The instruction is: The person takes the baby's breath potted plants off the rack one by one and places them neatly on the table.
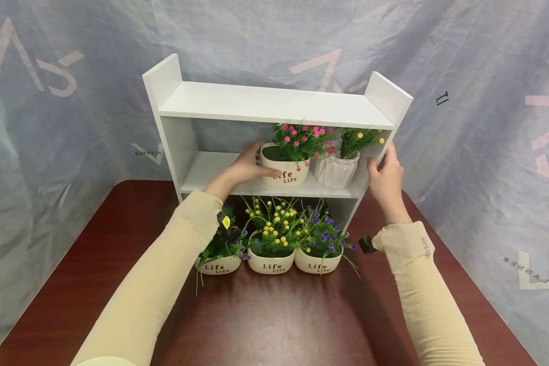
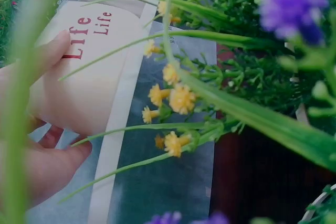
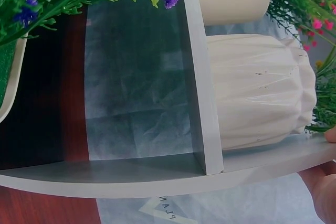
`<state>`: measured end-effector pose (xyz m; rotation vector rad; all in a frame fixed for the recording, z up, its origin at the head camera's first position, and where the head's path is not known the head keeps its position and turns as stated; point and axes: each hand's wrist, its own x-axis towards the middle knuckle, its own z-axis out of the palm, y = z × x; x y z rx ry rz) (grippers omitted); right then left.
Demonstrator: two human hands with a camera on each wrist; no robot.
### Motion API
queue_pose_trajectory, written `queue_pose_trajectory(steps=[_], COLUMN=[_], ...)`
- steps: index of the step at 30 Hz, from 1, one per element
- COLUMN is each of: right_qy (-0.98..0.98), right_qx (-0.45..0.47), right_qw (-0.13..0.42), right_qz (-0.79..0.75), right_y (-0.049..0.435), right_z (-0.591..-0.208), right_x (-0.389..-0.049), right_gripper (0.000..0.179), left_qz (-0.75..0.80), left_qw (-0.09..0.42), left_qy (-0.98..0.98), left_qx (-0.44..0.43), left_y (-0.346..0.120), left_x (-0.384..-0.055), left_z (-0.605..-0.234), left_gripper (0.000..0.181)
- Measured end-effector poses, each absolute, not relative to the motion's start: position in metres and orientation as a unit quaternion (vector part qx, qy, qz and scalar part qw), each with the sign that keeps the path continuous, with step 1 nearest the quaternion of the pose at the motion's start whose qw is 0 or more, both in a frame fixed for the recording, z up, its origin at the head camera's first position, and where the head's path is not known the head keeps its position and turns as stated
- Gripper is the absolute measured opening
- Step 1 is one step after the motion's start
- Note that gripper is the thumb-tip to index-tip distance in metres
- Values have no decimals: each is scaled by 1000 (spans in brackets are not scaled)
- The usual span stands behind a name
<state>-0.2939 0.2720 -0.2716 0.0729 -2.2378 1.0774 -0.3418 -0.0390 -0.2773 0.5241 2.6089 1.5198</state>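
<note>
On the middle board of a white shelf (image 1: 274, 104), my left hand (image 1: 247, 165) grips the left end of a cream "Life" flowerpot (image 1: 283, 175) with pink flowers. In the left wrist view the thumb lies across the front of this flowerpot (image 2: 79, 93), the fingers round its end. Just right of it stands a white pleated flowerpot (image 1: 337, 170) with yellow flowers, seen side-on in the right wrist view. My right hand (image 1: 386, 178) holds the shelf's right side panel, thumb in front and fingers behind it. Only part of that hand (image 3: 320, 187) shows in the right wrist view.
On the brown table (image 1: 256, 315), in front of the shelf's lower opening, stand three cream flowerpots: a left one (image 1: 217, 267) partly behind my left sleeve, a yellow-flowered one (image 1: 271, 263) and a purple-flowered one (image 1: 317, 263). Grey cloth (image 1: 96, 127) hangs behind and at both sides.
</note>
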Motion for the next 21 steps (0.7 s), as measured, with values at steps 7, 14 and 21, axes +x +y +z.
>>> queue_pose_trajectory(steps=[7,14,21], right_qy=[-855,-854,-856], right_qx=[23,23,25], right_qw=[319,319,320], right_qz=[407,409,406], right_y=[270,270,270], right_z=[-270,-271,-271], right_x=[-292,-293,-292], right_gripper=[45,45,45], left_qz=[526,529,525], left_qw=[48,41,26], left_qy=[830,828,833], left_qx=[183,182,172], left_y=[-40,-40,-39], left_x=[-343,-342,-340], left_z=[-280,-280,-282], left_gripper=[100,98,92])
